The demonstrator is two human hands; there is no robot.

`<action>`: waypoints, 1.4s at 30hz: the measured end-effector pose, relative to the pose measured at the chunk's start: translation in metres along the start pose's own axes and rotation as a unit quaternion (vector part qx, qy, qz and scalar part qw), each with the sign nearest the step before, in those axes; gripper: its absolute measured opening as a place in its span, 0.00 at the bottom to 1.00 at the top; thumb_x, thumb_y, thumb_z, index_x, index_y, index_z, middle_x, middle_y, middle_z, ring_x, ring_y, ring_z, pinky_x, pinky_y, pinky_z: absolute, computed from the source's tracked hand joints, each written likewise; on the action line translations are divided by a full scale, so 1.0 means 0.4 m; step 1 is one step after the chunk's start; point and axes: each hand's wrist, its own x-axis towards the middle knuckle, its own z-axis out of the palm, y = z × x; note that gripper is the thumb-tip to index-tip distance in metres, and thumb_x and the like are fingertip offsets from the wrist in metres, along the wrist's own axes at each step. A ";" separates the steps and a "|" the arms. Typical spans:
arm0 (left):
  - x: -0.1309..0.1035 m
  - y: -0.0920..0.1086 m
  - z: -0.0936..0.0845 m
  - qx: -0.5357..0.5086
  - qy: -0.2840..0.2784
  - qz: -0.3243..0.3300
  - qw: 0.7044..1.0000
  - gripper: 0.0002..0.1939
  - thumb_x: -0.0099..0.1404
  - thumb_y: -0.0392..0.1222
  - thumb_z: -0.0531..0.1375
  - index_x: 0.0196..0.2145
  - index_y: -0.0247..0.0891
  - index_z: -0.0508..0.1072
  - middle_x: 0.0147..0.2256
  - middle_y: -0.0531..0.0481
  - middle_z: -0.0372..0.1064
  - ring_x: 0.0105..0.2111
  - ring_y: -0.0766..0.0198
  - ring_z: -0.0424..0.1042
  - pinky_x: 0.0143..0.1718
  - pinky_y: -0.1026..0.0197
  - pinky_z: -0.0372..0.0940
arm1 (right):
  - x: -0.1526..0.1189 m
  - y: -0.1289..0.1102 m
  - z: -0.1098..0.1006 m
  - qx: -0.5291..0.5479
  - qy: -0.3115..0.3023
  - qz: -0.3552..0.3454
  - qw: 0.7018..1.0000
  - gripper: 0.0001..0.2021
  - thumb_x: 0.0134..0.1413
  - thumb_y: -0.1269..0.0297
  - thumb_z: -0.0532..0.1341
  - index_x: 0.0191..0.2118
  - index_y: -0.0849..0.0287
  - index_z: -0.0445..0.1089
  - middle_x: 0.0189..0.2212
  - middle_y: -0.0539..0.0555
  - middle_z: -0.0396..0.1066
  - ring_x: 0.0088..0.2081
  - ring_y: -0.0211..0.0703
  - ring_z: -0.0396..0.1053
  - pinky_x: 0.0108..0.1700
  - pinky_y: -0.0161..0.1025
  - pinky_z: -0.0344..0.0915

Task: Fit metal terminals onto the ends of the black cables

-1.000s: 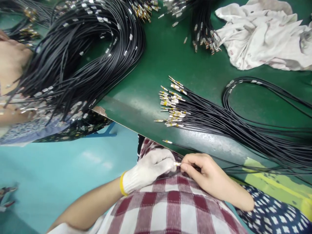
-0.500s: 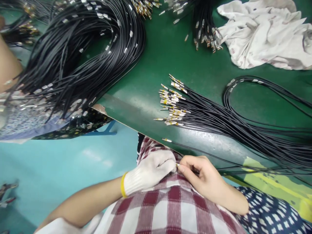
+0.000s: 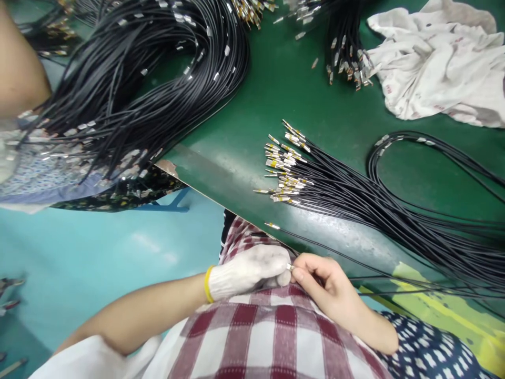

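In a white knitted glove with a yellow cuff, my left hand (image 3: pixel 252 269) is closed at the tip of a black cable, just in front of my checked apron. My bare right hand (image 3: pixel 325 279) pinches the same cable close to its small metal end (image 3: pixel 290 267), which shows between the two hands. How far the gloved fingers wrap round the tip is hidden. A single cable with a labelled metal end (image 3: pixel 272 226) lies on the table edge just above my hands. Beyond it rests a bundle of black cables (image 3: pixel 355 184), its metal tips with yellow and white bands pointing left.
A large coil of black cables (image 3: pixel 221 68) hangs over the table's left corner onto a co-worker's lap; their arm (image 3: pixel 23 68) is beside it. A crumpled white cloth (image 3: pixel 437 63) lies at the back right. Yellow-green sheeting (image 3: pixel 442 316) is at the lower right.
The view has shifted slightly. My gloved fingers have turned a little and the metal end shows whiter between my hands. Both hands stay together at the cable end.
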 end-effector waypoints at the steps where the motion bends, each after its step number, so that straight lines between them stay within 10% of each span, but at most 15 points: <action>1: 0.000 0.001 -0.001 0.001 -0.006 0.003 1.000 0.25 0.69 0.61 0.55 0.28 0.35 0.66 0.25 0.55 0.57 0.25 0.69 0.53 0.30 0.64 0.54 | 0.000 -0.001 0.001 -0.001 0.000 0.000 1.000 0.20 0.68 0.52 0.54 0.28 0.61 0.66 0.21 0.46 0.56 0.24 0.36 0.52 0.28 0.35 0.51; 19: 0.006 -0.003 -0.006 -0.013 -0.024 -0.003 1.000 0.23 0.70 0.59 0.55 0.28 0.35 0.65 0.25 0.56 0.57 0.24 0.70 0.52 0.27 0.64 0.50 | 0.004 0.016 0.005 -0.002 0.000 -0.008 1.000 0.19 0.69 0.54 0.54 0.28 0.60 0.63 0.21 0.46 0.57 0.24 0.36 0.53 0.28 0.34 0.53; 24: -0.009 0.016 -0.015 0.101 0.023 -0.052 0.993 0.19 0.69 0.52 0.53 0.26 0.37 0.64 0.25 0.55 0.58 0.25 0.68 0.54 0.28 0.63 0.51 | 0.024 -0.021 -0.041 -0.204 -0.018 -0.142 0.969 0.15 0.71 0.59 0.54 0.35 0.59 0.72 0.29 0.51 0.70 0.31 0.40 0.66 0.37 0.37 0.61; 28: -0.029 0.041 -0.027 0.421 0.201 -0.089 0.880 0.16 0.67 0.44 0.51 0.22 0.38 0.62 0.24 0.55 0.58 0.27 0.65 0.57 0.32 0.61 0.51 | 0.072 -0.009 -0.073 -0.449 0.121 -0.214 0.859 0.13 0.66 0.55 0.60 0.44 0.60 0.74 0.40 0.58 0.73 0.39 0.50 0.69 0.43 0.44 0.62; 31: -0.036 0.055 -0.038 0.469 0.297 -0.084 0.827 0.17 0.68 0.45 0.50 0.23 0.39 0.62 0.25 0.54 0.60 0.30 0.63 0.60 0.34 0.60 0.52 | 0.095 0.019 -0.069 -0.503 0.138 -0.222 0.824 0.10 0.67 0.62 0.59 0.37 0.61 0.73 0.36 0.58 0.73 0.37 0.49 0.69 0.39 0.43 0.61; 37: -0.037 0.065 -0.041 0.259 0.260 -0.080 0.927 0.16 0.70 0.48 0.50 0.26 0.40 0.62 0.24 0.58 0.56 0.26 0.66 0.56 0.29 0.62 0.52 | 0.066 0.019 -0.062 -0.446 0.140 -0.271 0.842 0.07 0.67 0.66 0.59 0.36 0.60 0.70 0.35 0.56 0.72 0.36 0.46 0.68 0.39 0.42 0.59; 42: -0.045 0.067 -0.022 0.332 0.216 -0.012 0.918 0.14 0.70 0.42 0.50 0.26 0.39 0.64 0.28 0.57 0.60 0.32 0.66 0.61 0.36 0.63 0.55 | 0.067 -0.019 -0.042 -0.323 0.037 -0.183 0.928 0.08 0.69 0.62 0.57 0.42 0.58 0.71 0.38 0.55 0.74 0.39 0.45 0.70 0.43 0.41 0.61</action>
